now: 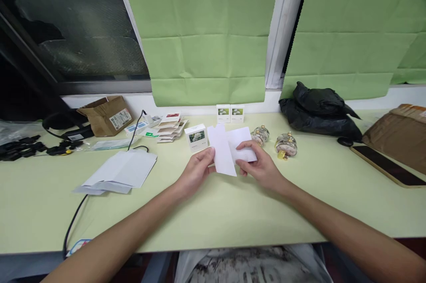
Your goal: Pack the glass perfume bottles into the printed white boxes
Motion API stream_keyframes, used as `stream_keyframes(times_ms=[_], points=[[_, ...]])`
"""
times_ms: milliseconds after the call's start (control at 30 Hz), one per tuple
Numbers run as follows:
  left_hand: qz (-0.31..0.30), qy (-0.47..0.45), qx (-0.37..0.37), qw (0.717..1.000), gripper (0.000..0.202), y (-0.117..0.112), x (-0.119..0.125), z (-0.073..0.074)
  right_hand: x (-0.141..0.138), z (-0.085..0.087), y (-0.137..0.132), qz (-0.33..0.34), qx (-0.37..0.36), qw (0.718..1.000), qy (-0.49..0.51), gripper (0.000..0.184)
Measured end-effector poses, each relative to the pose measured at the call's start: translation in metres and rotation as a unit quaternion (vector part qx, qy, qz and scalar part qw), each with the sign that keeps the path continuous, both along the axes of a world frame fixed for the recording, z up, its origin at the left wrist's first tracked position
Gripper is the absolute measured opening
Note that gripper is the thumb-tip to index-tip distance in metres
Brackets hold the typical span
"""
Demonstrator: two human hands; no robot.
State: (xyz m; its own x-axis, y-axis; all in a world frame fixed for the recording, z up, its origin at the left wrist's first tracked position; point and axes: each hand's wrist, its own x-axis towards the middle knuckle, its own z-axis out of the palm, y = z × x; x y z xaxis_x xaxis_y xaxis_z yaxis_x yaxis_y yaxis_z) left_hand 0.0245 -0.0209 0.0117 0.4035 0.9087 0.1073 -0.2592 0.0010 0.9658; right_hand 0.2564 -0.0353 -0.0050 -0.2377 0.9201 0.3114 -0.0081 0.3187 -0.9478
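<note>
White two-panel paper piece (222, 152), blank on the faces showing, held up over the pale green tabletop (213, 225); clock centred here, twelve away from the sitter. One folded piece or two overlapped: cannot tell. Left hand (197, 171), at eight, pinches the taller panel's left edge, thumb on top, fingers behind. Right hand (261, 165), at four, grips the other panel's outer side between bent fingers and thumb. Holding by opposite edges probably steadies the thin stuff and leaves its middle uncovered.

At ten, just beyond the left hand: upright white box with a flower photo (197, 138). At twelve, two small white boxes with green-toned pictures (230, 114), side by side, perhaps set back out of the arms' way. At nine, loose pile of flat white sheets (124, 169), likely for left-hand reach. Between two and three, round clear-and-gold ornaments (288, 144).

Writing: print under the flower photo, too fine to read. Farther out at ten, open brown cardboard box (104, 118) bears a black-on-white label (120, 118), illegible. No brand made out.
</note>
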Motion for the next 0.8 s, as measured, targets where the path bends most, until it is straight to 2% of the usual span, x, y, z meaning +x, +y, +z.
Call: stream_keyframes(times_ms=[133,300,467,500,667,800], points=[[-0.010,0.053,0.083,0.995,0.054,0.000,0.002,-0.010,-0.001,0.002,0.001,-0.024,-0.011,1.000,0.017,0.035],[0.010,0.094,0.100,0.990,0.054,0.001,0.005,-0.015,-0.002,0.003,-0.002,0.009,-0.009,1.000,0.028,0.032],[0.024,0.110,0.103,0.988,0.045,0.001,0.003,-0.010,0.000,0.008,-0.005,0.018,0.020,0.997,0.071,0.068],[0.022,0.109,0.103,0.988,0.043,0.001,0.003,-0.009,0.000,0.008,-0.005,0.015,0.019,0.997,0.078,0.070],[0.022,0.114,0.110,0.987,0.040,0.002,0.002,-0.010,0.002,0.004,0.000,0.019,0.010,0.997,0.077,0.045],[0.020,0.101,0.103,0.989,0.043,0.003,0.001,-0.009,0.002,0.001,0.002,0.044,-0.005,0.994,0.105,0.037]])
